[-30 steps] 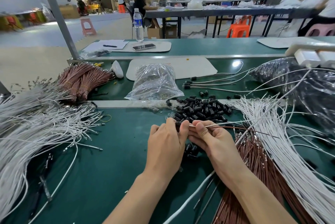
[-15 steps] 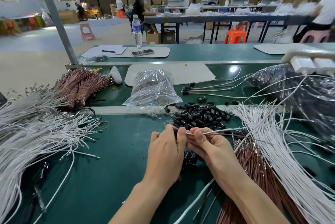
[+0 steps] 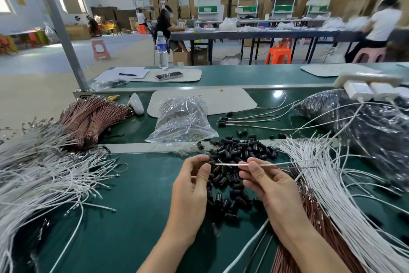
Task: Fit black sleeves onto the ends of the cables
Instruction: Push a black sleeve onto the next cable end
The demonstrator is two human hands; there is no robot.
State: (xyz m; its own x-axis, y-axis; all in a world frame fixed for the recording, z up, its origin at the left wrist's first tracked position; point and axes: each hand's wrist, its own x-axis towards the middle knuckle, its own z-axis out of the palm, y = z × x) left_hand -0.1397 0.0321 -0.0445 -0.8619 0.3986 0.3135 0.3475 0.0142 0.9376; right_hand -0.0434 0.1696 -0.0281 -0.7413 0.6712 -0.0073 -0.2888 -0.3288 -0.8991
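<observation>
Pinching a white cable in my right hand, I hold it level, long axis left-right, tip aimed at my left hand, whose curled fingers seem to grip a black sleeve; spare sleeves heap just beyond, toward the far edge of the tabletop.

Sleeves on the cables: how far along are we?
Done: a few sleeved cables lie behind the sleeve pile. In hand: right hand pinches one cable, left hand apparently pinches a sleeve at its end. Left: that pile and the white cable bundle.
</observation>
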